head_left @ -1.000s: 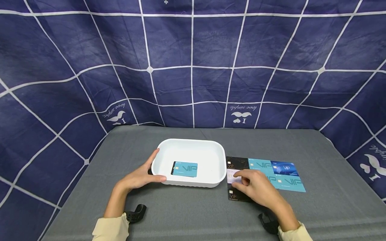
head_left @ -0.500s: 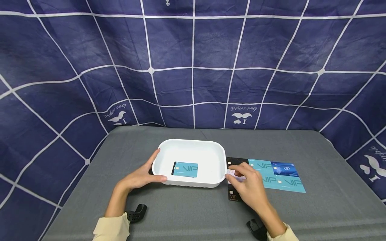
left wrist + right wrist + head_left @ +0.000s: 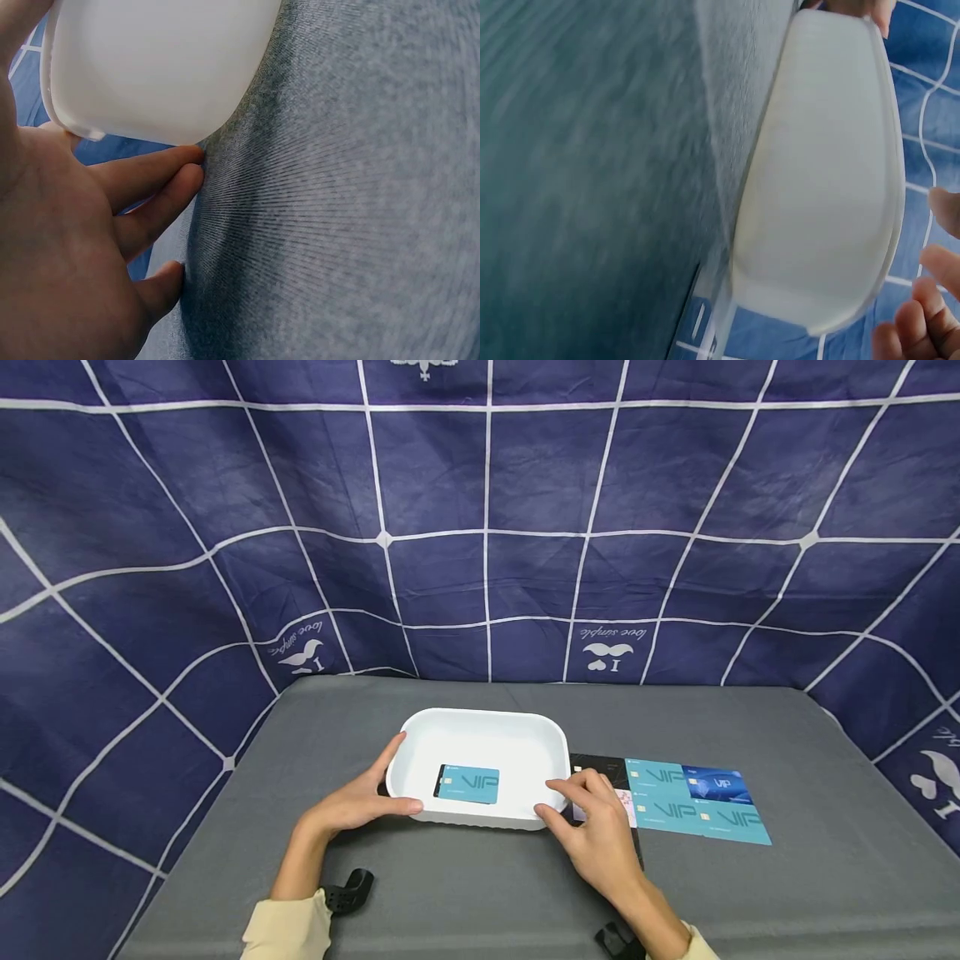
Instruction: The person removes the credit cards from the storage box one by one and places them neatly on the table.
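Observation:
A white plastic tray [image 3: 487, 735] stands on the grey cloth, with a teal VIP card [image 3: 474, 785] lying over a darker one inside. My left hand [image 3: 363, 802] grips the tray's left end, thumb at the front rim and index finger at the left side; the left wrist view shows other fingers [image 3: 157, 176] beside its outer wall. Over the front right corner of the tray hovers my right hand [image 3: 600, 843], thumb and index finger bent and apart. Nothing shows between those fingers [image 3: 941, 266], which are above the rim in the right wrist view. Part of a pink card [image 3: 625, 806] is hidden behind this hand.
To the tray's right lie black cards [image 3: 609, 768], several teal VIP cards [image 3: 663, 810] and a dark blue one [image 3: 717, 785], laid edge to edge. A dark blue curtain [image 3: 540, 577] with white lines hangs behind the grey cloth-covered table [image 3: 450, 893].
My right hand has moved left from above the pink card to the tray's front right corner. My left hand stays at the tray's left end, and the cards inside look unchanged.

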The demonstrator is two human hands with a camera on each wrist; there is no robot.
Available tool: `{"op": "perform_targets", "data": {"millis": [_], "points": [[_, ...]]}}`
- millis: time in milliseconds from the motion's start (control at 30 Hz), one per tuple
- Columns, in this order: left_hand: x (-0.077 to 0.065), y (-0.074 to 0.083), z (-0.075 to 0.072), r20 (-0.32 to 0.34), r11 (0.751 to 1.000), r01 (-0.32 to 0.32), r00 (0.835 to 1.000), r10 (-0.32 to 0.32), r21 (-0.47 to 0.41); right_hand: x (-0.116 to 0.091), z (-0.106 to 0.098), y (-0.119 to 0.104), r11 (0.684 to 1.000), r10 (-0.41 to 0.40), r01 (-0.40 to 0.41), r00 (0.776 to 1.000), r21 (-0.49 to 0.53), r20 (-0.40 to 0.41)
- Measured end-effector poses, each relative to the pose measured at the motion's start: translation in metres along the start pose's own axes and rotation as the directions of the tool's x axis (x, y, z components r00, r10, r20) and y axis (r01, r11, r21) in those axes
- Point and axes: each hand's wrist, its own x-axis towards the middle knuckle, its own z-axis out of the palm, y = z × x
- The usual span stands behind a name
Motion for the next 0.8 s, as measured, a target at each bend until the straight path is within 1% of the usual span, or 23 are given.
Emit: {"op": "perform_targets", "data": {"millis": [200, 300, 433, 533, 667, 800], "points": [[0.002, -0.001, 0.002, -0.004, 1.0, -0.001, 1.0, 0.001, -0.008, 0.003, 0.008, -0.007, 1.0, -0.011, 0.011, 1.0, -0.008, 0.02], [0.001, -0.002, 0.001, -0.01, 1.0, 0.007, 1.0, -0.007, -0.005, 0.007, 0.015, -0.013, 1.0, 0.001, -0.001, 0.999, -0.002, 0.053], [0.001, -0.002, 0.001, -0.01, 1.0, 0.012, 1.0, -0.012, -0.002, 0.017, 0.022, -0.021, 1.0, 0.016, -0.017, 0.994, 0.003, 0.109], [0.0, -0.002, 0.001, -0.013, 1.0, 0.01, 1.0, -0.01, 0.006, 0.027, 0.027, -0.026, 1.0, 0.029, -0.029, 0.985, -0.004, 0.169], [-0.002, -0.003, 0.0, -0.01, 1.0, 0.005, 1.0, -0.005, 0.012, 0.039, 0.038, -0.03, 0.998, 0.056, -0.054, 0.965, -0.013, 0.255], [-0.001, -0.002, 0.001, 0.0, 1.0, -0.002, 1.0, 0.002, -0.003, 0.048, 0.05, -0.033, 0.997, 0.069, -0.073, 0.949, 0.0, 0.307]]}}
